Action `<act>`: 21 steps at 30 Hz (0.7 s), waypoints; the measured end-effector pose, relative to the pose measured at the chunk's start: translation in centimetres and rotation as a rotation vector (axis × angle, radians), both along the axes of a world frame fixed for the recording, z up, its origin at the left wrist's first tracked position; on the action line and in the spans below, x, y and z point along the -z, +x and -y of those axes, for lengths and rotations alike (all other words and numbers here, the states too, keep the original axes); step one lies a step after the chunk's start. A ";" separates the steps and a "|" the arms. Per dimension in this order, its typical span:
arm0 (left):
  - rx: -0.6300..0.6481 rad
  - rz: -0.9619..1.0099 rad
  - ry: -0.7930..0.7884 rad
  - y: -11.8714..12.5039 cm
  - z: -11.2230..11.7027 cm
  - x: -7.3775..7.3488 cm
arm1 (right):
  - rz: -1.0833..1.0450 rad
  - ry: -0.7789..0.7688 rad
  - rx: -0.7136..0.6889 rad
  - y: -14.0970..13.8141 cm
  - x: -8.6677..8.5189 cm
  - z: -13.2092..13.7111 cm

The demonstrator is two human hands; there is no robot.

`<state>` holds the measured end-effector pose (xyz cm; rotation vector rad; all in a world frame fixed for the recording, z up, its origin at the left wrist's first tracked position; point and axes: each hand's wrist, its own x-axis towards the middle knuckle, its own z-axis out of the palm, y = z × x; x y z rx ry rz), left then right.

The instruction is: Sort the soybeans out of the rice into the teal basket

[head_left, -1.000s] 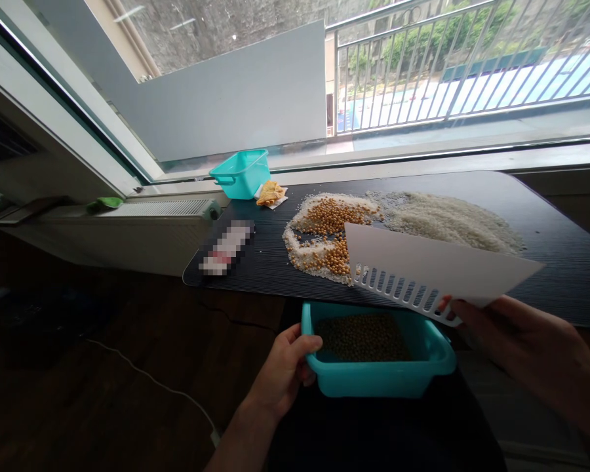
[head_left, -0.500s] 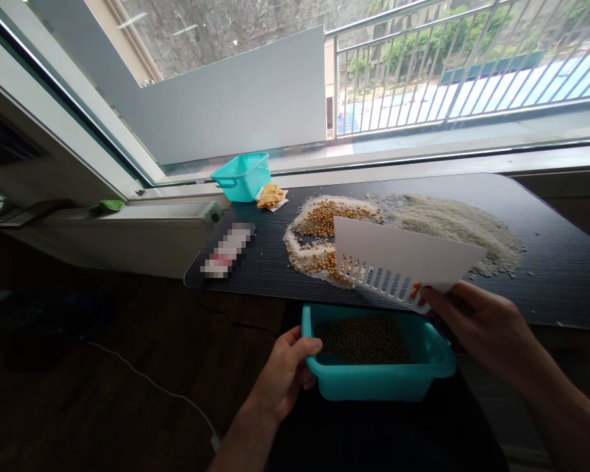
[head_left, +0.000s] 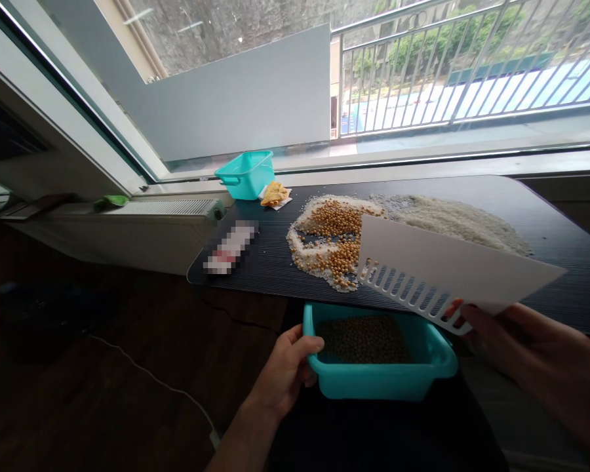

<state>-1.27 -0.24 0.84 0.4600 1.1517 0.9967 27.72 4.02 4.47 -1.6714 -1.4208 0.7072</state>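
Observation:
My left hand [head_left: 288,367] is closed on the left rim of a turquoise plastic bin [head_left: 373,382]. Inside the bin lies a layer of small round beans [head_left: 366,337], dark in the shade. In my right hand [head_left: 526,341] is a white slotted plastic sheet [head_left: 452,262], gripped by its lower right edge and tilted above the front of the table. Yellow soybeans [head_left: 332,218] mixed with white rice [head_left: 314,252] lie left of the sheet. Behind it spreads a larger heap of rice [head_left: 462,219], partly hidden by the sheet.
On the dark tabletop [head_left: 275,275], a second turquoise bin [head_left: 248,176] stands by the window, beside a crumpled yellow cloth [head_left: 275,194]. A blurred flat item [head_left: 231,248] lies at the left. A radiator [head_left: 172,208] runs beyond, and a white cable [head_left: 152,377] crosses the floor.
My right hand has moved the slotted sheet to the right and slightly nearer to me, uncovering more soybeans. My left hand and the bin it holds have stayed in place.

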 end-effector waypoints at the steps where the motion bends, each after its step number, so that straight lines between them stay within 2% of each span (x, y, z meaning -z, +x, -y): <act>1: 0.001 0.001 0.000 0.0 0.0 0.0 | -0.019 -0.008 0.003 -0.1 0.0 0.1; 7: 0.002 0.006 0.009 -0.1 0.0 0.2 | -0.101 -0.043 0.041 -1.7 -0.7 -0.3; 13: -0.009 0.003 0.002 0.0 0.0 0.0 | -0.061 -0.041 0.103 -0.9 -0.5 -0.3; 21: 0.000 0.019 0.002 -0.2 0.1 0.3 | -0.072 -0.017 -0.048 -1.6 0.6 -1.1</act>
